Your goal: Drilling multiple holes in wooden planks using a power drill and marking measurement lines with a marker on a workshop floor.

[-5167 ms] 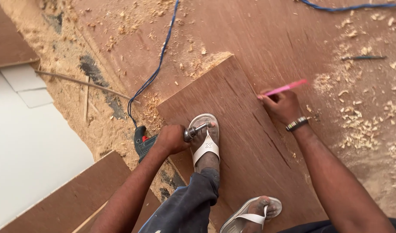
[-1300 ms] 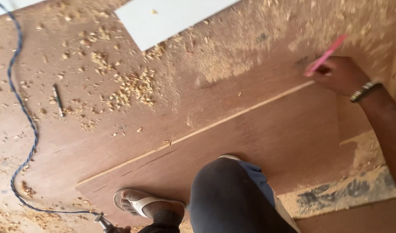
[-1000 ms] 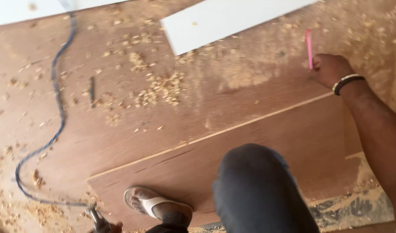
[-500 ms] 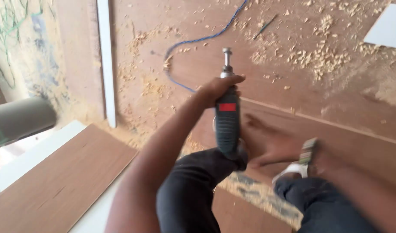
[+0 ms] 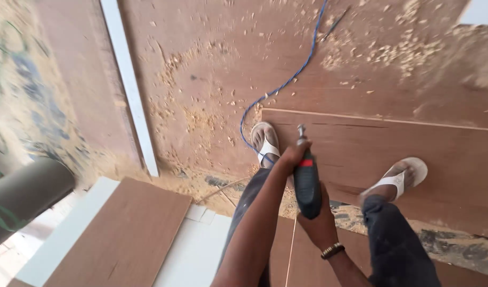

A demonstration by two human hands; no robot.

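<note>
Both hands, left hand (image 5: 296,155) and right hand (image 5: 319,222), gripped the dark corded power tool (image 5: 306,183); a firm two-handed hold, blue cable (image 5: 286,82) clear, seemed wise

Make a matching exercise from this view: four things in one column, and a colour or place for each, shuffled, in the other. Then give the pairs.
Things
1. power tool
2. cord
3. sandals
4. long strip

Descriptions
A. blue, winding across the sawdust-covered floor
B. white, lying flat on the left side of the floor
C. dark body with a red band, held between the left hand and right hand
D. white, on both feet, standing at the brown board

Pairs: 1-C, 2-A, 3-D, 4-B
</note>
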